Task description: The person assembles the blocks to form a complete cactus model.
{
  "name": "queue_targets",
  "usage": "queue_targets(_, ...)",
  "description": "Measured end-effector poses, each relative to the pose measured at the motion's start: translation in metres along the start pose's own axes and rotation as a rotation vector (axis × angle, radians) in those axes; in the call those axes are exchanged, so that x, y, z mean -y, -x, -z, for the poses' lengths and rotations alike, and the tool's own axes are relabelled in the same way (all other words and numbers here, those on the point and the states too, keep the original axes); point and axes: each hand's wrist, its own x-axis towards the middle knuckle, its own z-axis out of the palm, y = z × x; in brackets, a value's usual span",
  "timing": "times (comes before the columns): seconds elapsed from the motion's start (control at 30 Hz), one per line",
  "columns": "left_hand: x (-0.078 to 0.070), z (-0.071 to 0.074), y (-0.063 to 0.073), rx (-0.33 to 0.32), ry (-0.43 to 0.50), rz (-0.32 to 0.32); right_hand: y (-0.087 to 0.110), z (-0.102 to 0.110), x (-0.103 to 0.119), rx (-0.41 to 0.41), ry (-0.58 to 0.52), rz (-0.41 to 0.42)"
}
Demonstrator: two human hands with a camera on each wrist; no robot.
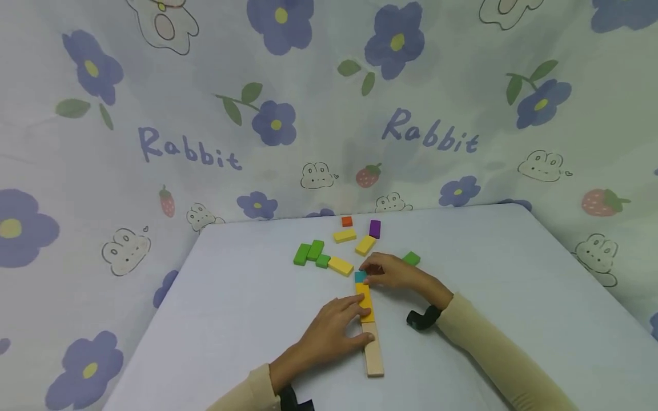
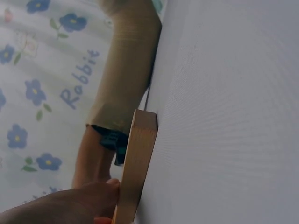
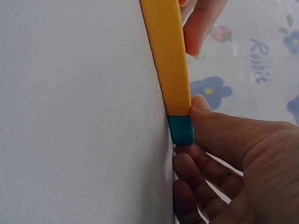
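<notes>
A straight row of blocks lies end to end on the white table point(image 1: 247, 319): a plain wooden block point(image 1: 374, 363) nearest me, an orange block point(image 3: 169, 60) beyond it and a small teal block point(image 3: 181, 130) at the far end. My right hand point(image 1: 393, 272) pinches the teal block, thumb on one side and fingertips at its end; the teal block touches the orange one. Over the row's left side reaches my left hand point(image 1: 329, 332), extended fingers resting on the orange block, thumb on the wooden one. The wooden block's point(image 2: 138, 158) near end shows in the left wrist view.
Beyond the row lie loose green blocks point(image 1: 302, 254), yellow blocks point(image 1: 341, 266), a purple block point(image 1: 375, 229) and a red-orange block point(image 1: 346, 221). Another green block point(image 1: 411, 258) sits behind my right hand. A patterned cloth point(image 1: 329, 114) hangs along the table's back edge.
</notes>
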Motion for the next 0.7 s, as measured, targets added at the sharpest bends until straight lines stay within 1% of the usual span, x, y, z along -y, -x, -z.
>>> queue_targets(0.1, -0.001, -0.004, -0.004, -0.003, 0.01, -0.009, 0.002, 0.001, -0.007, 0.002, -0.018, -0.011)
queue_targets(0.17, -0.001, -0.006, -0.006, -0.008, 0.013, -0.009, 0.003, 0.003, -0.01, 0.003, -0.023, -0.003)
queue_targets(0.33, -0.005, -0.009, -0.009, -0.013, 0.031, -0.01, 0.009, 0.005, -0.015, -0.022, -0.028, 0.007)
queue_targets(0.43, -0.007, -0.01, -0.008, -0.013, 0.037, 0.0, 0.011, 0.005, -0.015, -0.02, -0.033, 0.024)
queue_targets(0.53, -0.006, -0.011, -0.005, -0.016, 0.035, -0.004, 0.012, 0.003, -0.014, -0.01, -0.035, 0.025)
queue_targets(0.63, -0.003, -0.009, -0.003, -0.024, 0.018, -0.015, 0.009, 0.001, -0.011, -0.012, -0.045, 0.026)
queue_targets(0.7, 0.002, -0.005, -0.003, -0.034, 0.0, -0.015, 0.005, -0.001, -0.008, -0.027, -0.058, 0.049)
